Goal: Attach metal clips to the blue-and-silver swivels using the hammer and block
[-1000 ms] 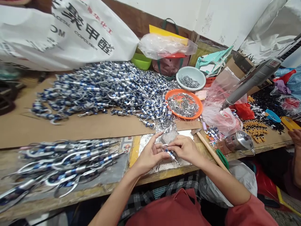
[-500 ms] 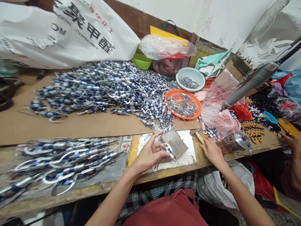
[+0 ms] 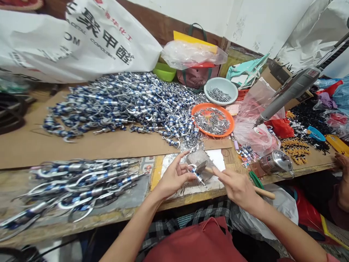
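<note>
My left hand (image 3: 172, 179) pinches a small silver part with blue bands and a hooked end (image 3: 200, 177), holding it at the near edge of a grey metal block (image 3: 208, 168). My right hand (image 3: 241, 189) is closed around the wooden handle of a hammer (image 3: 201, 167). The hammer's head is over the block, at the silver part; whether they touch I cannot tell. Below the block lies a white sheet (image 3: 220, 157). Beside my right hand, a green curved object (image 3: 255, 180) rests near the table edge.
A large heap of silver-blue parts (image 3: 122, 102) covers the cardboard, with more in rows (image 3: 81, 185) at left. An orange tray (image 3: 231, 127) and a pale bowl (image 3: 236, 95) hold metal pieces. A power screwdriver (image 3: 290, 94) hangs at right, above a lidded pot (image 3: 276, 163). Another person's hand (image 3: 343, 163) is far right.
My right hand has lifted the hammer from the table and brought it left over the metal block. The green object now shows. My left hand keeps its hold on the silver part.
</note>
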{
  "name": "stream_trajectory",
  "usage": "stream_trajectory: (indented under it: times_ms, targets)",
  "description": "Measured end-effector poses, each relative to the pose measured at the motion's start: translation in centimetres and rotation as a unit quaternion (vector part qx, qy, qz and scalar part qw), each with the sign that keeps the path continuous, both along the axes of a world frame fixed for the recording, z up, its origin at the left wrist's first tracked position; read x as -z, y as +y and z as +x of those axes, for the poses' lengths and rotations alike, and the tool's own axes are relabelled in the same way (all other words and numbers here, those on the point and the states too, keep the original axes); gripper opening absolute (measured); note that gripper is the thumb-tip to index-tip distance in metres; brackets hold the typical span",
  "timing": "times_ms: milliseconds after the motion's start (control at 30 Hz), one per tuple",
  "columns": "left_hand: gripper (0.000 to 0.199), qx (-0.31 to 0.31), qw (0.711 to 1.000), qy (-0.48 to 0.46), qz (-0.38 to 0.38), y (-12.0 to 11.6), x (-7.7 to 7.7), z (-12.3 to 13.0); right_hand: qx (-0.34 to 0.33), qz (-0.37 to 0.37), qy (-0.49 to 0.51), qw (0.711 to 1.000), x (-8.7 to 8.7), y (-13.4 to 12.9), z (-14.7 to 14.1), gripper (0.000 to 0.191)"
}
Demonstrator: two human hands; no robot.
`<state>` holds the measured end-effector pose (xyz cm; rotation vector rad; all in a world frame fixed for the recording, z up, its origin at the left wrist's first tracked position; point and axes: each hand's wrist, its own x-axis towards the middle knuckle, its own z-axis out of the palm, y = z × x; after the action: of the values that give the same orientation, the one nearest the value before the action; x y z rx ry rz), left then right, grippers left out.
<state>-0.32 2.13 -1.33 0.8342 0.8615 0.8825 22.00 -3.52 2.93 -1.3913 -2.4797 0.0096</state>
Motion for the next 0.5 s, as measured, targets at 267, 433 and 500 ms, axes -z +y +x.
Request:
stream_trajectory:
  times_ms: [267, 433, 500]
  targets:
    - [0.088, -0.006, 1.000, 0.016, 0.006, 0.1, 0.1, 0.4, 0.000, -0.033, 0.022, 0.999, 0.5, 1.6, -0.8, 0.052]
    - [0.078, -0.131, 0.980, 0.131, 0.070, -0.6, -2.0, -3.5, 0.143, -0.043, 0.116, 0.982, 2.8, 4.5, 2.7, 0.041]
    - [0.063, -0.321, 0.904, 0.248, 0.133, -1.2, -2.9, -6.7, 0.229, -0.074, 0.091, 0.966, 3.7, 5.6, 4.7, 0.043]
